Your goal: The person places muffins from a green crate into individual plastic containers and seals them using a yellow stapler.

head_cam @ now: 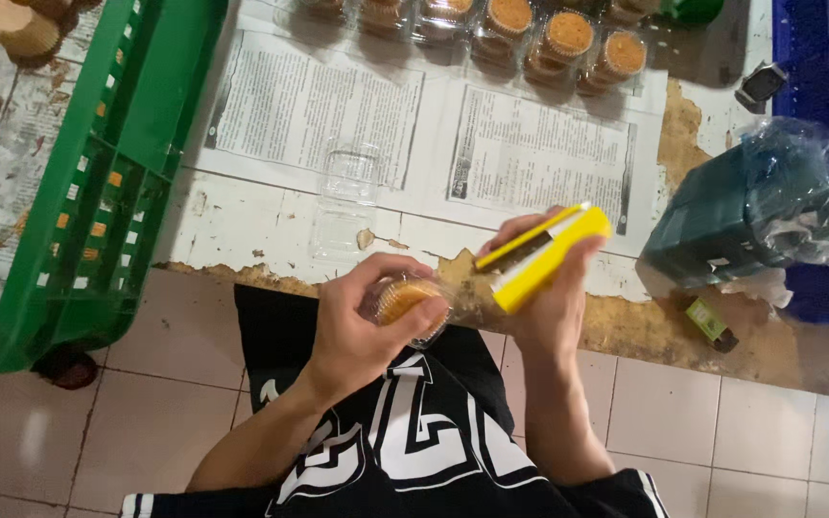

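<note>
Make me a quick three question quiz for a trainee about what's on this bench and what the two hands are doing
1. True or false: the left hand holds a small clear container with a cake in it.
2. What does the right hand grip? A) a yellow stapler B) a knife C) a roll of tape
3. What lies on the newspaper just beyond the hands, between them and the row of packed cakes?

Key
1. True.
2. A.
3. An empty clear container, lying open.
</note>
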